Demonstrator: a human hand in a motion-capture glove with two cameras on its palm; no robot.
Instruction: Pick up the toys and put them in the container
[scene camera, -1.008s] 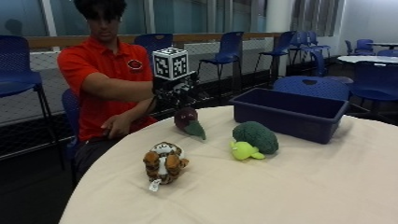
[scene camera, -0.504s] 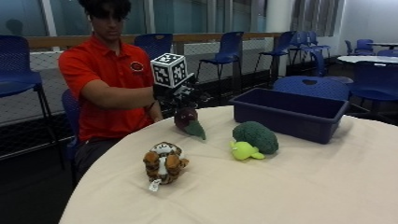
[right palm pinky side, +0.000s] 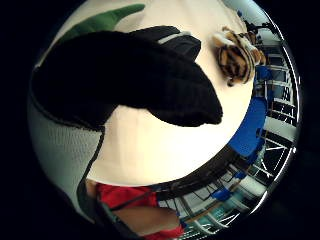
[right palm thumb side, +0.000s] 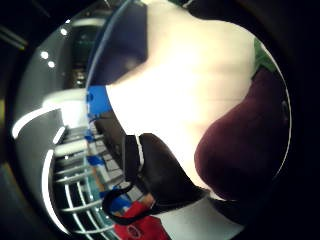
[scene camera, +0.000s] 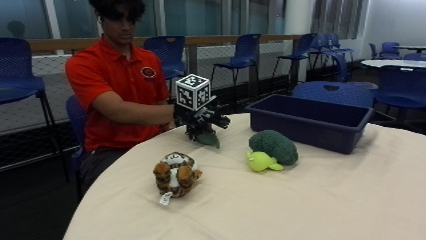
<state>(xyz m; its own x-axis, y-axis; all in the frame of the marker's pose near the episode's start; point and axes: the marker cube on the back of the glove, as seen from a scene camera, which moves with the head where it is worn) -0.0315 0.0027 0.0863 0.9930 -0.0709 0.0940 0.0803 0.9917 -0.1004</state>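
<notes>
Gripping an eggplant toy (scene camera: 205, 136) with green leaf end, the gloved right hand (scene camera: 200, 119) sits at the counter's (scene camera: 319, 200) far edge just in front of the person (scene camera: 116, 85) in the red shirt; fingers curl down over the toy, which looks at or just above the cloth, cannot tell which

Thumb side palm view: maroon eggplant body (right palm thumb side: 245, 145) fills the area next to the palm, glove thumb (right palm thumb side: 160, 175) curled beside it, pale counter (right palm thumb side: 190, 80) behind, navy container (right palm thumb side: 122, 45) visible further out

Little finger side view: black gloved finger (right palm pinky side: 135, 80) crosses the counter (right palm pinky side: 150, 150), green leaf tip (right palm pinky side: 105, 22) pokes out past it, tiger toy (right palm pinky side: 237, 52) lies further off on the cloth

Layout from the outside view, clock directions from counter centre:
- tiger plush (scene camera: 176, 172) at about 9 o'clock, upright, white tag by its base, well apart from the hand
- broccoli toy (scene camera: 271, 150), dark green head with lime stem, at about 12 o'clock, on its side, near the container but not touching
- navy blue container (scene camera: 313, 122) at about 1 o'clock, by the far edge, no toys visible inside
- grip with eggplant at about 11 o'clock

Blue chairs (scene camera: 243, 55) and a railing stand behind
</notes>
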